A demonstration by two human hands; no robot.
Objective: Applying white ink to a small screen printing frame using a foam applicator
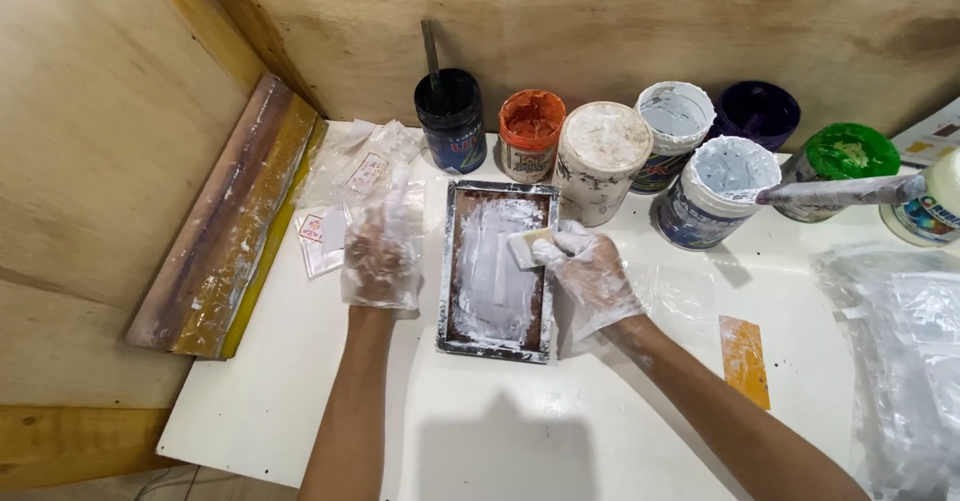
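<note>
A white bench (520, 431) stands against plywood walls. A small metal-framed screen (497, 269) smeared with white paste lies flat between the left grip (380, 251) and the right grip (590, 276). Beyond both grips, a row of open paint pots (600, 151) lines the back edge. Small clear bags (345, 196) lie just beyond the left grip. An orange card (745, 361) lies right of the right grip, with a heap of clear plastic bags (905, 361) farther right.
</note>
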